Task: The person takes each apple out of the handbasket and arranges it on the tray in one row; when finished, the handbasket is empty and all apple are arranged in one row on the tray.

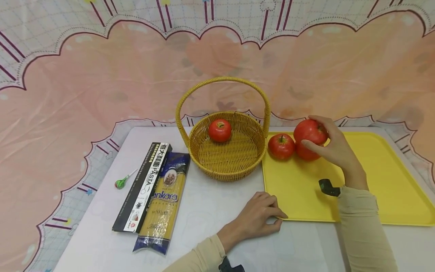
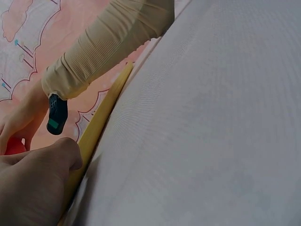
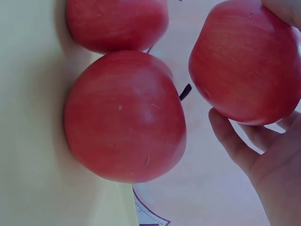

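The right hand (image 1: 333, 141) is gripping an apple (image 1: 307, 130) above the far left of a tray (image 1: 374, 170), where 2 more apples (image 1: 281, 146) are sitting; the left hand (image 1: 258, 215) is pinching the tray's near edge.

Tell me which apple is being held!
The apple in the right hand, above the yellow tray; two others rest on the tray, and one sits in the basket.

The right hand (image 3: 277, 162) holds a red apple (image 3: 247, 63), just apart from a second apple (image 3: 124, 117) on the yellow tray (image 3: 28, 117). A third apple (image 3: 117, 23), partly cut off, sits left of the second; pinkish cloth (image 3: 211, 188) shows on the far side.
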`<state>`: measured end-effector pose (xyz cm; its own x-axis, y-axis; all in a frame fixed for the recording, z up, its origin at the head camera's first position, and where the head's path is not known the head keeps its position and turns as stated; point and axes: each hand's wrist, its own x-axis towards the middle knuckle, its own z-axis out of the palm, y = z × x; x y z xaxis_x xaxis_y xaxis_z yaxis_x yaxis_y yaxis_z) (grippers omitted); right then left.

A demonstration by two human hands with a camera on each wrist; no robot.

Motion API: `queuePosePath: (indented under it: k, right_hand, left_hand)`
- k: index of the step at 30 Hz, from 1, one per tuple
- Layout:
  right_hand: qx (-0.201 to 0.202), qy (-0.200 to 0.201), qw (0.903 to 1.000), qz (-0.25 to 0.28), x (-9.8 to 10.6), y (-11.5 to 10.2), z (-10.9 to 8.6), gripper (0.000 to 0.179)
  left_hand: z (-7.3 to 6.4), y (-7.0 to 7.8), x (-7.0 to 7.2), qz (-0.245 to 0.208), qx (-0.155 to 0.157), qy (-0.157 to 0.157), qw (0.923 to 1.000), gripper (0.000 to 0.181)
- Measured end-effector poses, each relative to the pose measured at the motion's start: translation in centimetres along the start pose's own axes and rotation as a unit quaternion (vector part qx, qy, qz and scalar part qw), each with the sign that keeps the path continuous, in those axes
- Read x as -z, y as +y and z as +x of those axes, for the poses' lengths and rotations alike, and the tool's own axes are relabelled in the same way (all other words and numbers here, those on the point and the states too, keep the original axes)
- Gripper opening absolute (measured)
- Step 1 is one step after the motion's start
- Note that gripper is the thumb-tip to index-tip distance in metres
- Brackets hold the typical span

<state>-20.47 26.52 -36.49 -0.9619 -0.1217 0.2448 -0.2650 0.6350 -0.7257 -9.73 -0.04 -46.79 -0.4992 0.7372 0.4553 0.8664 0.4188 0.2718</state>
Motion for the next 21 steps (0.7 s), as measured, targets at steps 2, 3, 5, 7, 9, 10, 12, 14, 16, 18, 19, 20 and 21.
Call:
queuePosePath:
  k: [2,3,5,7,9,10,12,14,16,18,19,20,21]
  right_hand:
    - [-0.001,0.003,1.0000,-0.004,0.1,0.1,0.0,0.074]
    - [0.001,0.004,1.0000,-0.006,0.1,0.2,0.0,0.073]
    - [0.006,0.007,0.9999,-0.011,0.2,0.3,0.0,0.072]
    - [0.013,0.011,0.9998,-0.013,0.4,0.4,0.0,0.070]
    - [0.021,0.017,0.9996,-0.013,0.5,0.5,-0.1,0.068]
    - [0.024,0.019,0.9994,-0.013,0.5,0.5,-0.1,0.066]
    - [0.025,0.022,0.9994,-0.014,0.6,0.6,-0.1,0.065]
    - [0.022,0.022,0.9994,-0.016,0.8,0.7,-0.2,0.065]
    - [0.017,0.021,0.9995,-0.018,0.9,0.8,-0.2,0.065]
    - [0.014,0.020,0.9995,-0.021,1.0,0.9,-0.2,0.065]
    - [0.013,0.019,0.9995,-0.022,1.0,0.9,-0.2,0.065]
    - [0.011,0.019,0.9995,-0.023,1.1,1.0,-0.2,0.065]
    - [0.008,0.019,0.9995,-0.023,1.1,1.0,-0.2,0.065]
  left_hand:
    - [0.0,0.0,0.0,0.000,0.000,0.001,1.0000,0.016]
    - [0.0,0.0,0.0,-0.002,0.002,0.000,1.0000,0.016]
    - [0.0,0.0,0.0,-0.003,0.003,-0.002,1.0000,0.016]
    - [0.0,0.0,0.0,-0.004,0.004,-0.003,1.0000,0.016]
    - [0.0,0.0,0.0,-0.004,0.004,-0.003,1.0000,0.016]
    - [0.0,0.0,0.0,-0.004,0.004,-0.002,1.0000,0.016]
    - [0.0,0.0,0.0,-0.004,0.003,-0.002,1.0000,0.016]
    - [0.0,0.0,0.0,-0.003,0.003,-0.003,1.0000,0.016]
    - [0.0,0.0,0.0,-0.007,0.007,-0.004,0.9999,0.016]
    - [0.0,0.0,-0.1,-0.005,0.008,-0.003,0.9999,0.016]
    - [0.0,0.0,-0.1,-0.003,0.008,-0.002,1.0000,0.016]
    - [0.0,0.1,-0.1,-0.004,0.010,-0.003,0.9999,0.016]
    - [0.0,0.1,-0.1,-0.002,0.009,-0.002,1.0000,0.016]
